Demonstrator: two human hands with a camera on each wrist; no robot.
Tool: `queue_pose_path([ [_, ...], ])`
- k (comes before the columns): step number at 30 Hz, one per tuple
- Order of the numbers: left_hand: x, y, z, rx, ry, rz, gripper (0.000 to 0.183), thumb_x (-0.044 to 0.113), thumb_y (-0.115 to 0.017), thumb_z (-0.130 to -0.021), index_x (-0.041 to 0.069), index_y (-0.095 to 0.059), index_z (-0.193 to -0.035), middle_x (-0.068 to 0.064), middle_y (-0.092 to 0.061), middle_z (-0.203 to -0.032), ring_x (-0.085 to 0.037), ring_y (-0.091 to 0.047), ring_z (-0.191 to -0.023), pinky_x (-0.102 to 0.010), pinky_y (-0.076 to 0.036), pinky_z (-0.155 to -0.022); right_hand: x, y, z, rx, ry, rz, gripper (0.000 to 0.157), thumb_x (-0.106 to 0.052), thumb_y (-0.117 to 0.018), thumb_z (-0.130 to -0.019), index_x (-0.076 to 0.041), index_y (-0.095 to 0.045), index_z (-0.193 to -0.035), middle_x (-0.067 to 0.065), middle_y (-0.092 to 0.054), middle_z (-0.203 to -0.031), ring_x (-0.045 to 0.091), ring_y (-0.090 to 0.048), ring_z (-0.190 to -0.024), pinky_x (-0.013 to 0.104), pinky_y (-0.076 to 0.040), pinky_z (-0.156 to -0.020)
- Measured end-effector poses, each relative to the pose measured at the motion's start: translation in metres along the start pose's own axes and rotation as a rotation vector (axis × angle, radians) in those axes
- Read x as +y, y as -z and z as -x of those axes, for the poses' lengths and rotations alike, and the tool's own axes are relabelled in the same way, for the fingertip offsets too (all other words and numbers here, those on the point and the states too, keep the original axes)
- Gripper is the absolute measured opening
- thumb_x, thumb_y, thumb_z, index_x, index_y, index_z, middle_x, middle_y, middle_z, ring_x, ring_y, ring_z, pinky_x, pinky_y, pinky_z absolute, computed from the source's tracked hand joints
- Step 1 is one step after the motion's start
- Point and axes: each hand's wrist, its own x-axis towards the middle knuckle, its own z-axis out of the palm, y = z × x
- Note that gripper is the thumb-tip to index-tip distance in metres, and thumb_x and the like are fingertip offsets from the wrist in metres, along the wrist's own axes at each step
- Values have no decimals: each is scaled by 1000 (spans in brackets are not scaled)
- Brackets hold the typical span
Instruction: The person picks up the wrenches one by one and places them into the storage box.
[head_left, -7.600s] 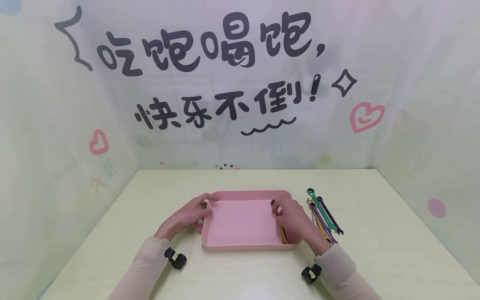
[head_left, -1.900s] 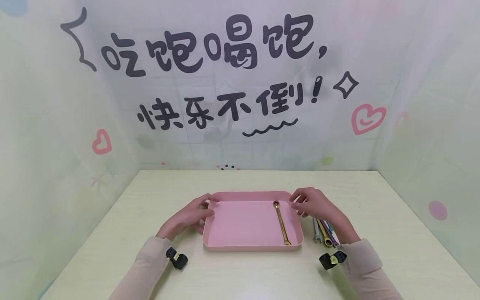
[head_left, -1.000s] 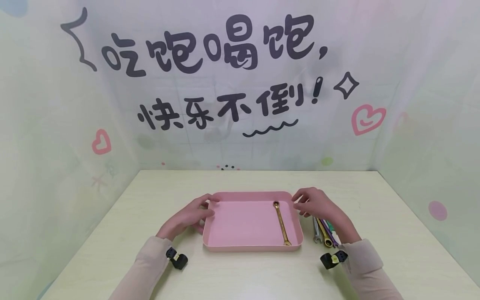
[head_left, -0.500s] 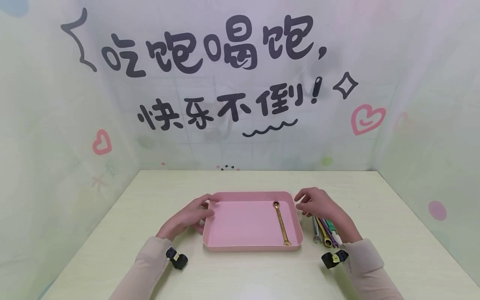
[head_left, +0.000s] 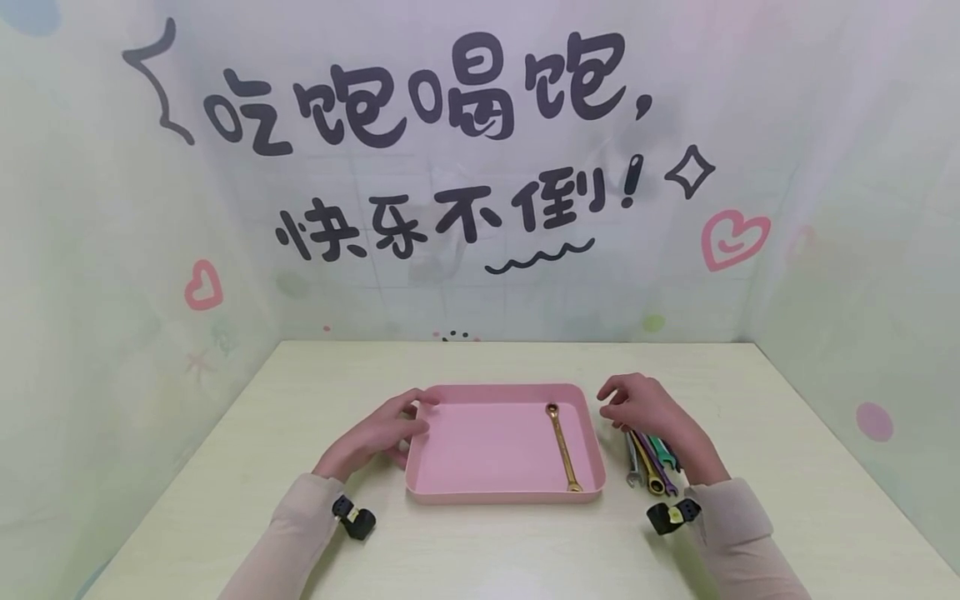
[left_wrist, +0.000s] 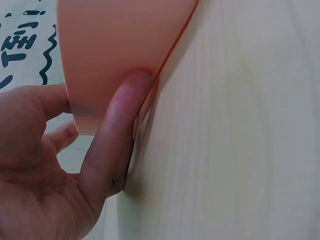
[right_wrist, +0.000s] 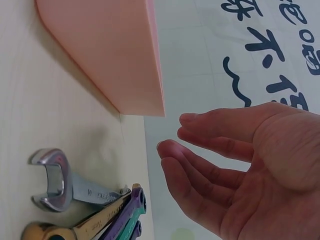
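My left hand [head_left: 378, 429] holds the left side of a pink rectangular tray [head_left: 480, 497], with a finger pressed on its outer wall in the left wrist view. Inside the tray, near its right end, lies a gold ratcheting wrench [head_left: 562, 446]. My right hand [head_left: 647, 410] hovers just right of the tray, fingers loosely bent and holding nothing. Below it on the table is a bunch of combination wrenches, partly hidden by the hand: a silver wrench [right_wrist: 55, 182], a gold wrench [head_left: 656, 482], a purple wrench [head_left: 670, 483] and a green wrench [head_left: 663, 452].
The pale wooden table [head_left: 337, 567] ends at a white printed backdrop [head_left: 480, 300], with fabric walls on both sides. Small black cameras are strapped to both wrists, such as the left wrist camera [head_left: 354, 517].
Earlier my right hand held the gold wrench in the tray; it let go and moved out to the right. Lately it drifts slightly farther right, showing more wrenches. My left hand stays put.
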Motion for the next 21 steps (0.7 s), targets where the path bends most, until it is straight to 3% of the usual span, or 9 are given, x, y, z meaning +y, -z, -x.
queue_pose_path([
  [11,-1,1,-1,-23,-16,22,47,12,-59,-100,20,-52,-145,-21,-50,-128,-24,-69,-75,-38,-62,-54,5,8,4,29,11,22,29,-10,-68,-95,5,-67,-119,16,-73,-97,21,-69,-76,35,-63,-69],
  [21,0,1,0,-21,-16,13,47,11,-59,-99,19,-51,-145,-21,-51,-127,-24,-68,-76,-38,-62,-54,14,19,5,57,-19,56,32,-12,-71,-93,5,-67,-119,18,-72,-96,19,-68,-74,34,-61,-66],
])
